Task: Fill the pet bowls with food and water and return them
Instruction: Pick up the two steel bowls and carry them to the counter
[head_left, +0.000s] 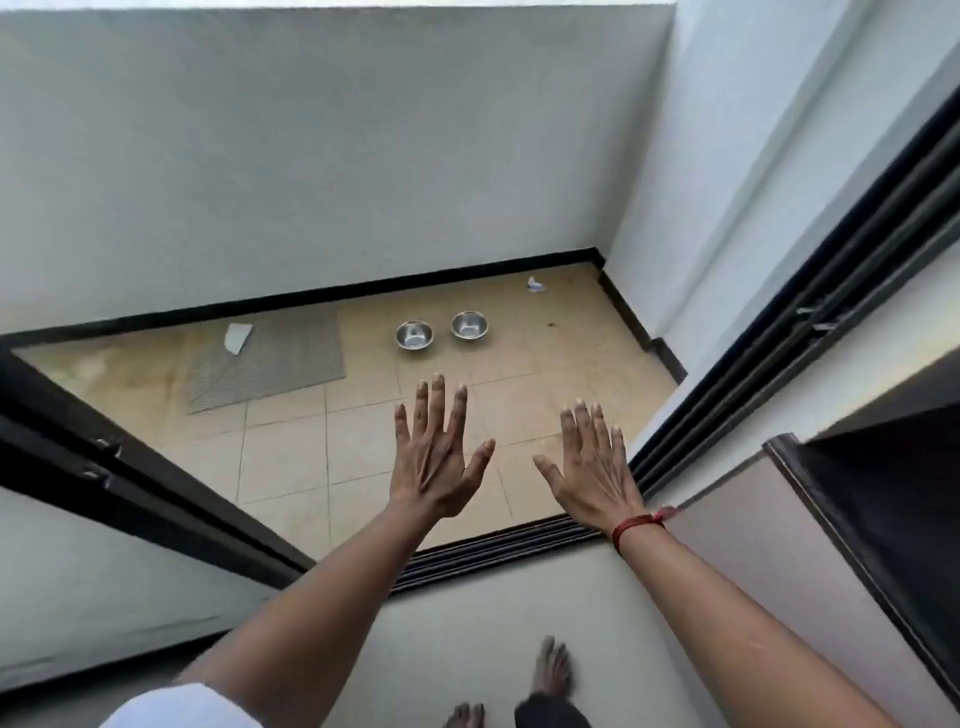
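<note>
No lettering, label, brand or number can be read on this balcony. The steel bowl and the second steel bowl show plain metal. The white scrap on the mat and the crumpled scrap (both small and blurred) yield no legible print.

Passage: open over the door track.
Sides: the left door frame and the right door frame stand at the track's two ends.
Beyond the track: bare tiles up to the left bowl and the right bowl, just beside each other, not touching.
Beyond, leftwards: a grey mat with a white scrap on it.
Farthest from the track: the wall, behind both bowls.
</note>
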